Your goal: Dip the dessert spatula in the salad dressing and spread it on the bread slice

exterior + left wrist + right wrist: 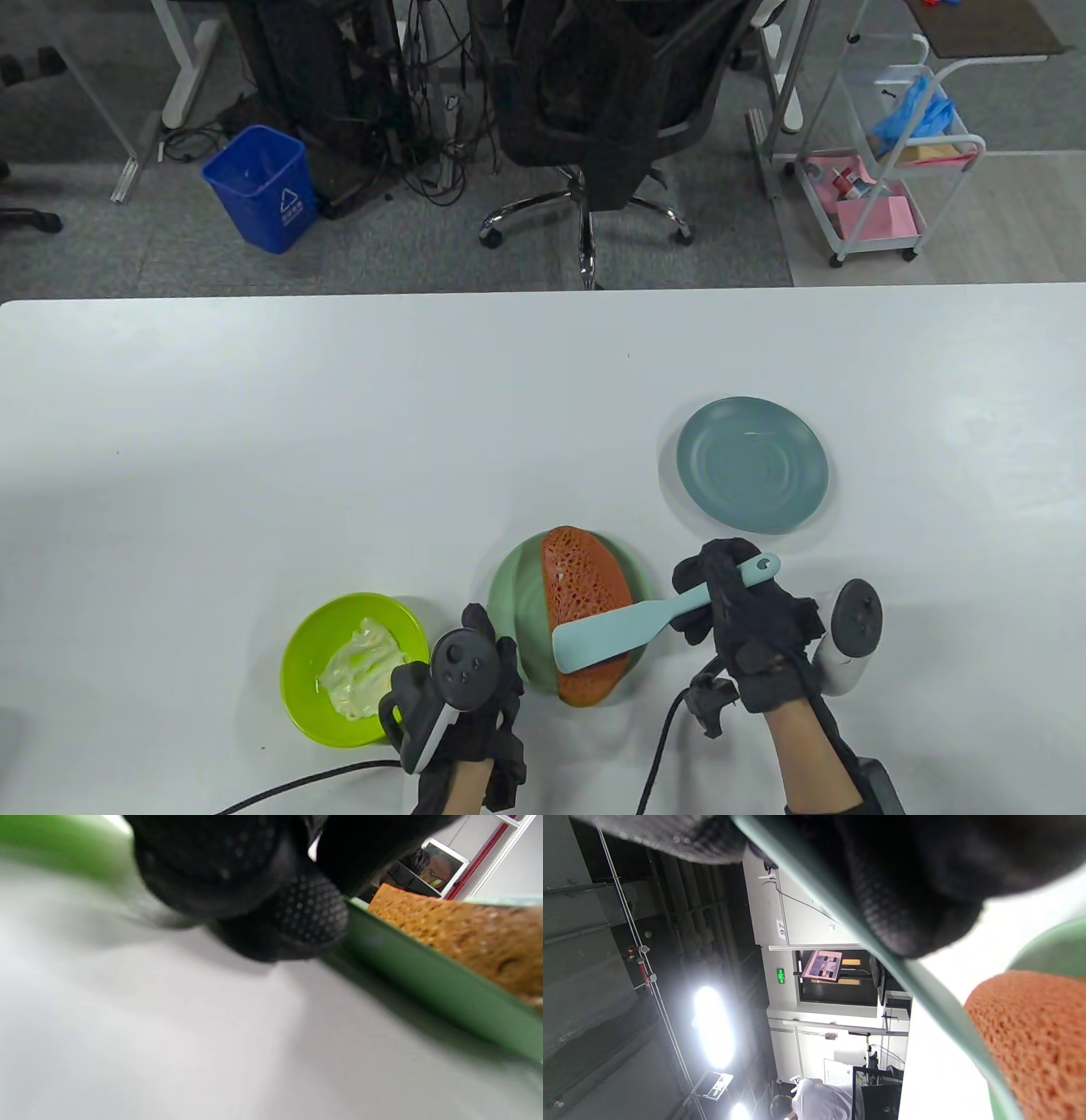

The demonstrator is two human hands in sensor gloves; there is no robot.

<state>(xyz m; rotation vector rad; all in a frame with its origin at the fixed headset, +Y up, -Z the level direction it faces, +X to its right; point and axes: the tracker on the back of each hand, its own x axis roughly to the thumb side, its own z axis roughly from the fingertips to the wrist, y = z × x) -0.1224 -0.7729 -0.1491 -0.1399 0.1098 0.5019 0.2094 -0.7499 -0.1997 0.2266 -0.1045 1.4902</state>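
A light teal dessert spatula is held by its handle in my right hand, fingers curled round it. Its blade lies flat over the near part of the orange-brown bread slice on a green plate. The blade's top looks clean. A lime bowl with white salad dressing stands left of the plate. My left hand rests on the table between bowl and plate. In the left wrist view its fingertips sit against the plate rim, beside the bread.
An empty blue-grey plate lies behind my right hand. Glove cables trail off the table's near edge. The table's far edge runs across the middle of the view, with an office chair and a blue bin on the floor beyond.
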